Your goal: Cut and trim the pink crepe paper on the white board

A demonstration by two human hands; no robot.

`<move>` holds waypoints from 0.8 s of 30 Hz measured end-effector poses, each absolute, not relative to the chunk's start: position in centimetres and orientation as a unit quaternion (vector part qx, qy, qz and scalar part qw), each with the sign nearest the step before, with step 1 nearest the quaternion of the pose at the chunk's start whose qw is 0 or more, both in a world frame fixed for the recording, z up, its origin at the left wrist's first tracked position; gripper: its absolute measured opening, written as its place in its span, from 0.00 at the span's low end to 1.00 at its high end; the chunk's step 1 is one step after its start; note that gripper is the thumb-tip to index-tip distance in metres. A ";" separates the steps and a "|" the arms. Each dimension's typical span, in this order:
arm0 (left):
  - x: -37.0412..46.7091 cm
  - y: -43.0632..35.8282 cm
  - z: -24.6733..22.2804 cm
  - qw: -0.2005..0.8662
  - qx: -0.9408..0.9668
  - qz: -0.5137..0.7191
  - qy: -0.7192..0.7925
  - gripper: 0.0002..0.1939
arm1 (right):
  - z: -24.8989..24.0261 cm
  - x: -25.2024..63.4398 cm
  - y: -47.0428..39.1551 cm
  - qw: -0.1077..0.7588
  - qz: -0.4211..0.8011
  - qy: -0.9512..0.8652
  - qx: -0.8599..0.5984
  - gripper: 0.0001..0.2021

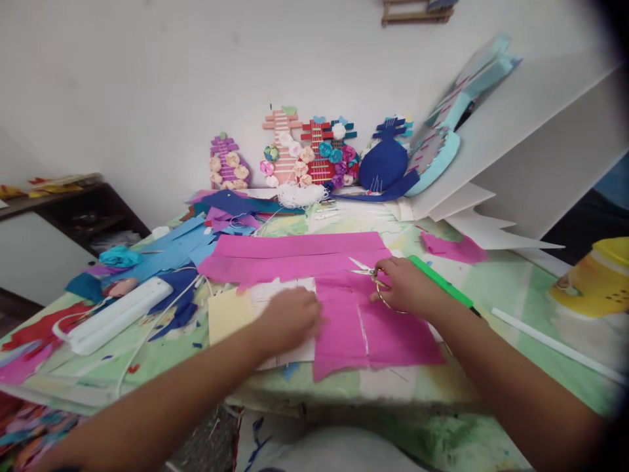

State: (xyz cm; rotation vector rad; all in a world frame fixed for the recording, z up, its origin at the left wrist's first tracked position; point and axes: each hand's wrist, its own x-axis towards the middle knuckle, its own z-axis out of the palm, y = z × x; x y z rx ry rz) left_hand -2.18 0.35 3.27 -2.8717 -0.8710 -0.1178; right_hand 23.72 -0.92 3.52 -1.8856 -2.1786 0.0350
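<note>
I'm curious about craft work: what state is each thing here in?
Scissors: blades open, in the right hand.
Left hand: blurred, grip unclear.
Near magenta piece: spread out, marked with a white line.
White string: loosely heaped.
Green tool: lying down.
Blue round shape: upright.

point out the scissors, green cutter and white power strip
scissors [362, 267]: head view, on the blades
green cutter [439, 280]: head view, mid-handle
power strip [120, 316]: head view, middle of its top
</note>
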 end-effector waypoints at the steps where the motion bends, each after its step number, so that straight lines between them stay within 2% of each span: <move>1: -0.9 -1.3 3.0 0.063 -0.961 -0.033 -0.266 0.20 | 3.1 23.7 -0.6 0.123 -0.003 -0.763 -0.634 0.19; 3: 0.8 -4.2 2.1 0.050 -0.967 -0.025 -0.247 0.37 | 2.2 23.6 -0.5 0.130 -0.006 -0.778 -0.614 0.21; 4: 1.2 -5.2 1.7 0.037 -0.970 -0.021 -0.241 0.40 | 1.8 23.6 -0.6 0.142 0.002 -0.781 -0.608 0.22; 5: 1.3 -5.9 1.2 0.023 -0.969 -0.018 -0.246 0.38 | 1.5 23.7 -0.7 0.156 0.011 -0.781 -0.605 0.24; 8: 0.7 -6.3 0.2 -0.023 -0.968 -0.040 -0.247 0.19 | 1.0 23.8 -1.2 0.188 0.043 -0.767 -0.612 0.22; 10: 0.1 -5.8 0.0 -0.046 -0.966 -0.073 -0.244 0.13 | 0.9 23.9 -1.3 0.198 0.068 -0.752 -0.625 0.19; 14: -0.1 -4.7 0.7 -0.076 -0.961 -0.112 -0.240 0.10 | 1.1 24.1 -1.0 0.210 0.113 -0.737 -0.633 0.19; 17: 0.2 -4.0 2.6 -0.098 -0.956 -0.061 -0.269 0.08 | 1.2 24.2 -0.7 0.223 0.132 -0.728 -0.635 0.20; 20: 0.7 -3.6 4.6 -0.084 -0.949 -0.046 -0.302 0.11 | 1.3 24.4 -0.9 0.230 0.148 -0.720 -0.637 0.18; 24: 1.0 -4.0 5.9 -0.073 -0.965 -0.051 -0.245 0.10 | 2.6 25.0 -1.5 0.237 0.162 -0.690 -0.664 0.16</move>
